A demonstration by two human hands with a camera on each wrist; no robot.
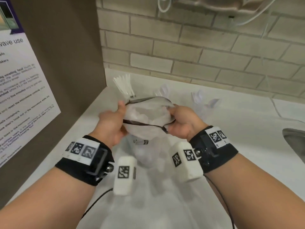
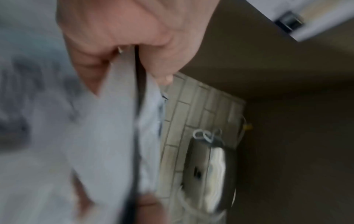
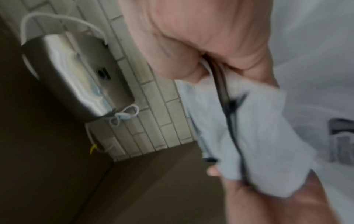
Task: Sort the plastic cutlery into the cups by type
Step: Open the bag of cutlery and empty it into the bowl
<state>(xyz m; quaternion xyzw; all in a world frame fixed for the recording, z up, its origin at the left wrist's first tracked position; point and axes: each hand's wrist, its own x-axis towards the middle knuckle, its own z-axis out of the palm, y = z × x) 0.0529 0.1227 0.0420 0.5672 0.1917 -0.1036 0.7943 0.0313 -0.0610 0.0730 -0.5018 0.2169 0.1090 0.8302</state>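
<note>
Above the white counter [image 1: 239,146] I hold a clear zip bag [image 1: 148,116] with a black zipper strip, its mouth pulled open. White plastic cutlery shows inside it, blurred. My left hand [image 1: 119,117] pinches the bag's left edge and my right hand [image 1: 175,120] pinches its right edge. Behind the bag, white cutlery stands upright in three bunches: a left bunch [image 1: 125,86], a middle bunch [image 1: 162,90] and a right bunch [image 1: 200,98]; their clear cups are hard to make out. The left wrist view shows my left hand [image 2: 122,37] gripping the bag [image 2: 107,121]. The right wrist view shows my right hand [image 3: 201,37] gripping the bag [image 3: 258,128].
A brown panel [image 1: 66,55] with a printed notice [image 1: 21,83] closes off the left side. A brick wall [image 1: 198,52] runs along the back, with a metal dispenser [image 1: 209,4] mounted on it. A steel sink [image 1: 295,142] lies at the right edge.
</note>
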